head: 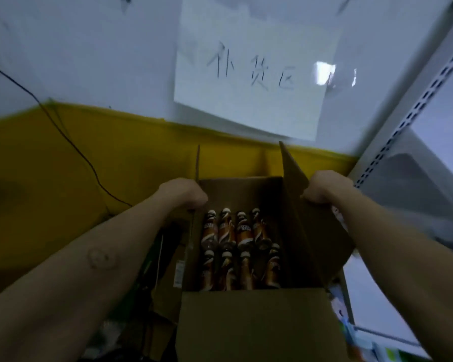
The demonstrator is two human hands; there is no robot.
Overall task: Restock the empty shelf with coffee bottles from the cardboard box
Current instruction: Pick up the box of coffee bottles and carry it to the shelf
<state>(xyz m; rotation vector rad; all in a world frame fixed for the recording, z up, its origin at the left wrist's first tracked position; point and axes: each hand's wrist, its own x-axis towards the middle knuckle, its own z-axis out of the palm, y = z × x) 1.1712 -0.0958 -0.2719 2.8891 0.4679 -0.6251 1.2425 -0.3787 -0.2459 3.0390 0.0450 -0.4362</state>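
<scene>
My two arms enter from the lower corners of the view. My left hand and my right hand are bare. Only their backs and knuckles show, and the fingers are hidden from the camera. Behind each hand, my left forearm and my right forearm are bare all the way back to the edge of the view. Well behind my left hand, on the upper side of that forearm, is a small round mark. It is a faint ring with a blurred pattern inside, and I cannot tell whether it is a sticker, a stamp or a scar.
</scene>
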